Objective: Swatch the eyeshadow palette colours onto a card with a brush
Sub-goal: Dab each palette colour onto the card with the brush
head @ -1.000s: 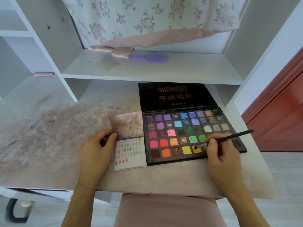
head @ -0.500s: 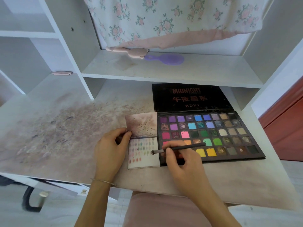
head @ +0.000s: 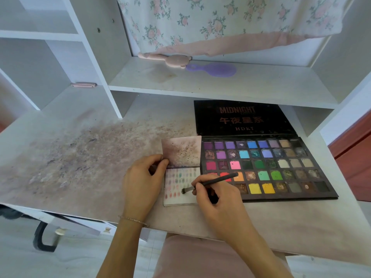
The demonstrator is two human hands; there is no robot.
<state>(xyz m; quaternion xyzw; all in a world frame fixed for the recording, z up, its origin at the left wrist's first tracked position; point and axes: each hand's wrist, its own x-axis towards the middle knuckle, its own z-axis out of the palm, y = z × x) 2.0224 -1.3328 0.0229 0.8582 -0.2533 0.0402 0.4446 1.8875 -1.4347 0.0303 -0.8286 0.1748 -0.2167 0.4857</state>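
A single head-worn view looks forward and steeply down, close over the desk (head: 84,157); wide-angle bend curves the shelf (head: 220,85) across the upper frame; the left hand (head: 140,183) and right hand (head: 218,199) enter from the bottom edge and sit at lower centre; the open palette (head: 269,167) fills the centre right; no second view to overlap.

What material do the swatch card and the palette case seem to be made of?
Swatch card: probably matte paper or thin card; it is white, folded, and stained with powder. Palette case: probably black cardboard with a matte finish; its printed lid lies flat and gives no strong shine.
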